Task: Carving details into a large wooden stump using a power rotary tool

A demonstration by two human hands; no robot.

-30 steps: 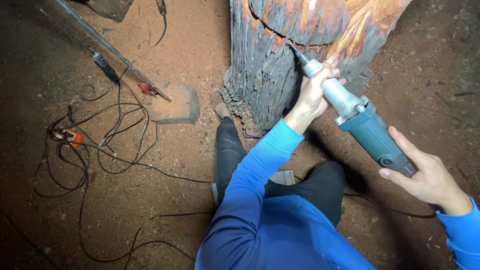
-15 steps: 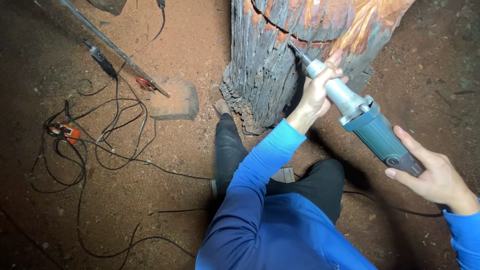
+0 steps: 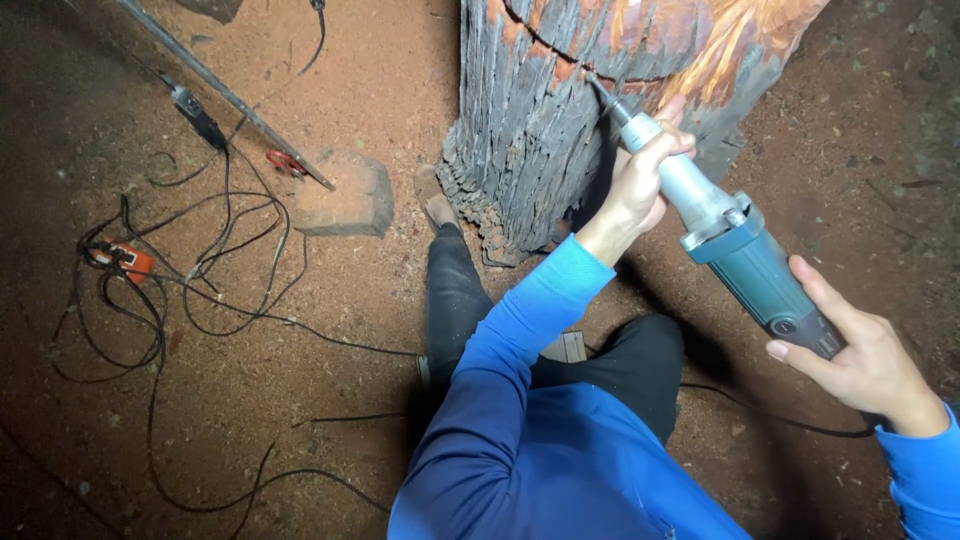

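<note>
The left hand (image 3: 640, 185) is wrapped around the silver metal neck of a long teal-and-grey electric die grinder (image 3: 735, 255), fingers curled tight over the barrel. Just beyond its fingertips the tool's thin dark bit meets the surface of a tall weathered grey wooden stump with freshly cut orange-red wood near its top (image 3: 560, 110). The right hand (image 3: 860, 355) cradles the grinder's dark rear end from below and behind, thumb lying along the top of the housing and fingers closed about it; the tool slopes down from the left hand to the right one.

Below the left forearm, a bent leg in black trousers (image 3: 460, 300) runs toward the foot of the stump, the foot touching its base. Both arms wear blue sleeves.

Well off to the far side of the left hand, on the red-brown dirt floor (image 3: 330, 340), lies a tangle of black cables (image 3: 190, 290) with a small orange plug piece (image 3: 125, 260). Nearer, a rough reddish stone block (image 3: 345, 200) sits with a long metal rod (image 3: 225, 95) leaning onto it.
</note>
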